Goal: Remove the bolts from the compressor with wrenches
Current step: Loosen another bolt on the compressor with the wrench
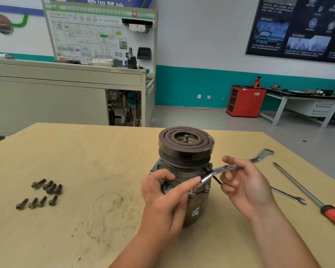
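- The compressor [184,171] stands upright on the wooden table [104,151], a little right of the middle, with its grooved pulley and clutch face on top.
- The right hand [244,184] pinches the shaft of a ring wrench [218,170]. The thumb lies on top and the curled fingers close under it.
- The ring wrench slants from the compressor's right flank, just below the pulley, up and away to the right. Its far end is blurred.
- The left hand [162,192] is in front of the compressor. Its straight index finger touches the near end of the ring wrench and its thumb rests on the housing, apart from the index finger. The other fingers are folded beneath, and I cannot tell whether they hold anything.
- Eight loose bolts [45,192] lie on the table well to the left of the compressor, in two rough rows of four.
- An open-end wrench [290,196] lies flat on the table to the right, partly hidden behind the right hand.
- A screwdriver [306,192] with a red and black handle lies just beyond it, its handle toward the table's near right edge.
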A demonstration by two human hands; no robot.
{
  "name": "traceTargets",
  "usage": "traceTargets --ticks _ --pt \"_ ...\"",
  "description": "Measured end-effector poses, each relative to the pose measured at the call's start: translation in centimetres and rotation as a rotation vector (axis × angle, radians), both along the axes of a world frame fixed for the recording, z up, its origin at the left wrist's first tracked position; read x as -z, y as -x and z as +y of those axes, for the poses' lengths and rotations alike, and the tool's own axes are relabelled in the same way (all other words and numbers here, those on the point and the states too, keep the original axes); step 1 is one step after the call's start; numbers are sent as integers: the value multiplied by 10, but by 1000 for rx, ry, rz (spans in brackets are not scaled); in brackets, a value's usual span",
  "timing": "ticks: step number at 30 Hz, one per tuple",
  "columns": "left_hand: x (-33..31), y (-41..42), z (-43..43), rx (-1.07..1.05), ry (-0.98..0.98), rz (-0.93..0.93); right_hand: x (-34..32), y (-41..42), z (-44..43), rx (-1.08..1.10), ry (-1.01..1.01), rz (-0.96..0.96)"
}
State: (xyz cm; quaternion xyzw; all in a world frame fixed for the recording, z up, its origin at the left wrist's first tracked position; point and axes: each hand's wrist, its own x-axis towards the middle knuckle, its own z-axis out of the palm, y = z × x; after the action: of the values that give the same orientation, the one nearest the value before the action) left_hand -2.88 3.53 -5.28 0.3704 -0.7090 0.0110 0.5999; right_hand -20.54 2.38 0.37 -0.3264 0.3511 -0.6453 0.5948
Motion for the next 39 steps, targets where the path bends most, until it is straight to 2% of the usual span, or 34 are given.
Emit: traceTargets --ticks 2,4,9,19,27,32,34,37,39 --pt "0 0 0 6 -19 23 4 1 15 86 68 -132" --pt "1 -1 1 12 -47 58 12 0 36 149 165 -128" --pt "-1 -1 2 11 -94 48 23 -28 71 265 334 138" --pt "0 -3 1 10 -108 41 25 -47 94 431 419 499" --pt "0 -3 1 5 -103 25 21 -44 93 359 378 593" --pt "0 -3 0 5 -91 13 17 -41 87 378 413 591" --pt "1 -3 -1 13 -81 16 14 -34 80 358 427 534" --pt "0 -3 1 38 -77 44 0 -21 54 224 306 389" --pt "-1 -2 2 43 -56 39 -8 -9 31 115 189 413"
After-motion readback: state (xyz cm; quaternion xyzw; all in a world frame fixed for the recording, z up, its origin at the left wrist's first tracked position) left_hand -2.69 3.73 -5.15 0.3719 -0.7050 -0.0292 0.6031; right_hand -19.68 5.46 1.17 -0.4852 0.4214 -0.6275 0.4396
